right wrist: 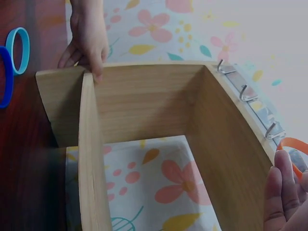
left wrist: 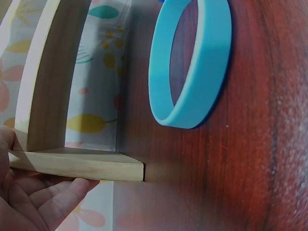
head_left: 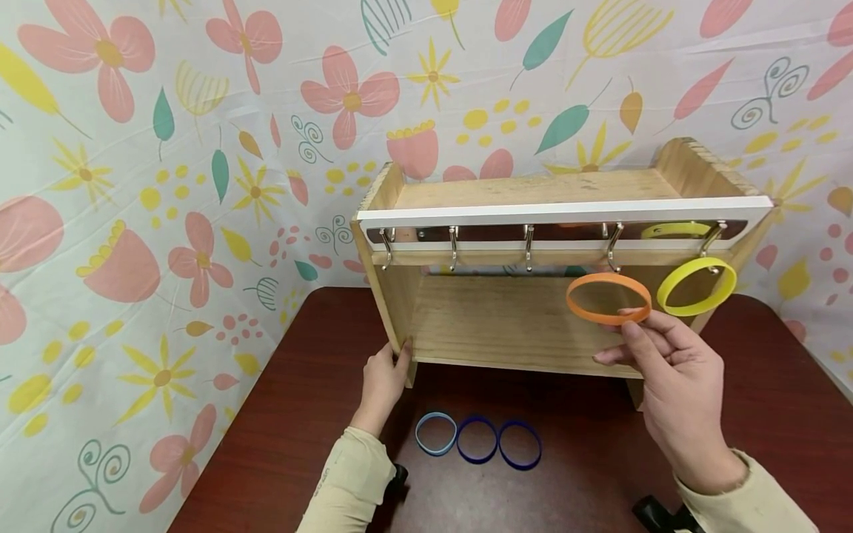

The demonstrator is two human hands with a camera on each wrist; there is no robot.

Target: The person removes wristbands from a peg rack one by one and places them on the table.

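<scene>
1 light-blue rubbery ring (head_left: 436, 452), 2 dark-blue rings (head_left: 477, 461), 1 yellow ring (head_left: 693, 310) on 1 of 5 metal hooks (head_left: 529, 240). Right hand (head_left: 683, 389) pinches 1 orange ring (head_left: 600, 317); half-closed left hand (head_left: 385, 379) grips wooden rack (head_left: 520, 318).

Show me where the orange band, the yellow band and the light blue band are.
Orange band (head_left: 608, 278): head view, on the far arc of its loop.
Yellow band (head_left: 686, 311): head view, on the lower arc of its loop.
Light blue band (left wrist: 211, 62): left wrist view, on its broad outer wall.
</scene>
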